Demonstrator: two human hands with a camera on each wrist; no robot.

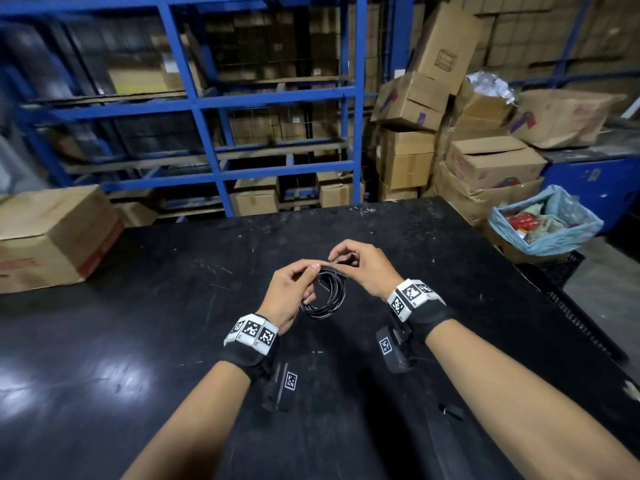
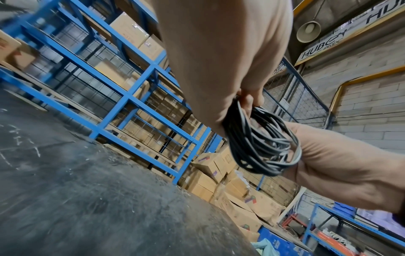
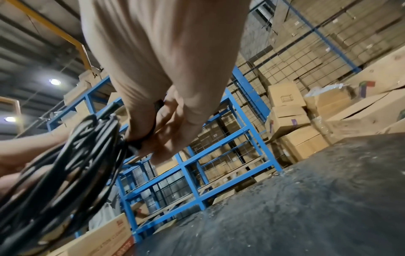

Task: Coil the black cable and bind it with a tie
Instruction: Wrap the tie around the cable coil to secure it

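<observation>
Above the black table (image 1: 138,341), the left hand (image 1: 291,296) grips the coiled black cable (image 1: 325,296) at its left side, fingers curled round the loops. The right hand (image 1: 363,268) pinches a dark strap-like tie (image 3: 153,128) at the coil's top edge. Both hands meet at the coil, which hangs clear of the table. Blue shelving (image 1: 277,98) and cardboard boxes (image 1: 495,164) stand behind.

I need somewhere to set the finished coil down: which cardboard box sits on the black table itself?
The cardboard box at the table's far left edge; the other boxes are stacked on the floor or the blue racks behind.
</observation>
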